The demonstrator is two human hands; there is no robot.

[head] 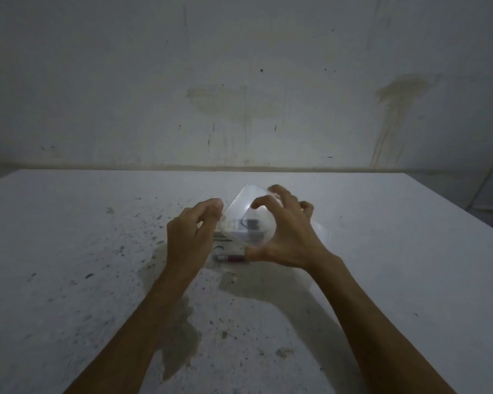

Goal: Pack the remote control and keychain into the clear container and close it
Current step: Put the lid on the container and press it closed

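Both my hands hold a clear plastic container [241,207], tilted and lifted just above the table's middle. My left hand [190,237] pinches its left edge. My right hand [286,240] wraps around its right side, thumb below and fingers over the top. Under the container lies a white remote control [225,243], partly hidden, with a dark patch showing through the plastic. Nearer to me lies a small red and dark object, apparently the keychain [232,257], between my wrists on the table.
A white, speckled and stained table [69,251] stands against a stained wall. A clear plastic piece [323,231], maybe the lid, shows behind my right hand. The table's right edge runs diagonally at the far right.
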